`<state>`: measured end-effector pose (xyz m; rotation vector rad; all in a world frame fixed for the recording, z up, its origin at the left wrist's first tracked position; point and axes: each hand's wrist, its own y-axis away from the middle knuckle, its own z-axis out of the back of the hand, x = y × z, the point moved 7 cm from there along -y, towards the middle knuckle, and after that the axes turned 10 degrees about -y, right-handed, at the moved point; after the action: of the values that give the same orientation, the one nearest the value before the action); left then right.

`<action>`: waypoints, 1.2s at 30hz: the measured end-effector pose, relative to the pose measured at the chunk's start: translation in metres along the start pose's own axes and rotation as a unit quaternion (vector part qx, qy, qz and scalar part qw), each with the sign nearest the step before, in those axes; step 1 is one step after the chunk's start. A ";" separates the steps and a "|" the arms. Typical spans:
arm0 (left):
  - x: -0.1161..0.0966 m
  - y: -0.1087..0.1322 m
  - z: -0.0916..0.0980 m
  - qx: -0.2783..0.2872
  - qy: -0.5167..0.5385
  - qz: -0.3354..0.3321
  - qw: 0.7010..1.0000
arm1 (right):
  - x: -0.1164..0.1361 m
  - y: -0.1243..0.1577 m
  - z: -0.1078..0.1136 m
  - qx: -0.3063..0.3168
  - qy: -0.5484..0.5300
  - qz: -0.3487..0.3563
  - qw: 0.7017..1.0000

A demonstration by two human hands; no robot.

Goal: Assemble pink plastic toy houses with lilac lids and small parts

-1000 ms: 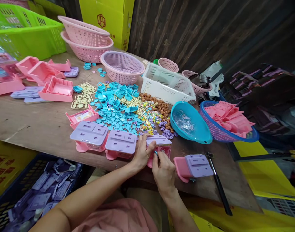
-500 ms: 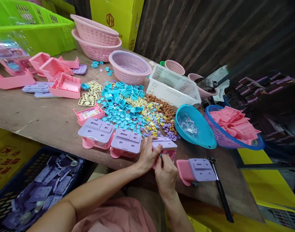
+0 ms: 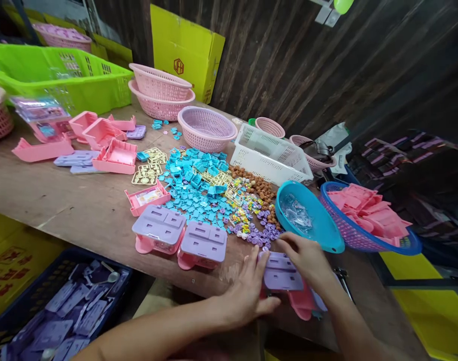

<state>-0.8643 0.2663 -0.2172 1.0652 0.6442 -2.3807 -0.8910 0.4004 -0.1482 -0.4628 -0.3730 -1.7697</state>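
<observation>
A small pink toy box with a purple lid (image 3: 283, 281) sits near the table's front edge, between my two hands. My left hand (image 3: 246, 291) has its fingers spread along the box's left side, its thumb apart at the front. My right hand (image 3: 307, 260) curls over the far right corner of the box; its fingertips are partly hidden. Behind my right wrist, another pink box (image 3: 301, 305) with a purple lid is mostly covered. Two more purple-lidded boxes, one in the middle (image 3: 202, 243) and one farther left (image 3: 158, 228), stand left of my hands.
Blue parts (image 3: 195, 185), brown pieces (image 3: 257, 183) and purple pieces (image 3: 257, 235) lie heaped beyond the boxes. A blue scoop-shaped bowl (image 3: 326, 233), a basket of pink parts (image 3: 337, 220) and a hammer (image 3: 345, 286) are on the right. A dark crate (image 3: 126, 265) stands below left.
The box and both hands have moved right, close to the other box. My left fingers have spread, and the blue-tipped thing in my right hand is out of sight. The view has shifted.
</observation>
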 end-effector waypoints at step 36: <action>0.064 0.061 0.104 -0.102 -0.058 0.036 0.992 | 0.052 -0.096 -0.123 0.257 0.226 0.108 0.933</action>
<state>-0.9268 0.1449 -0.2190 0.8427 0.7748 -2.2406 -1.0092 0.3204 -0.2302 0.2684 -0.4191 -1.4356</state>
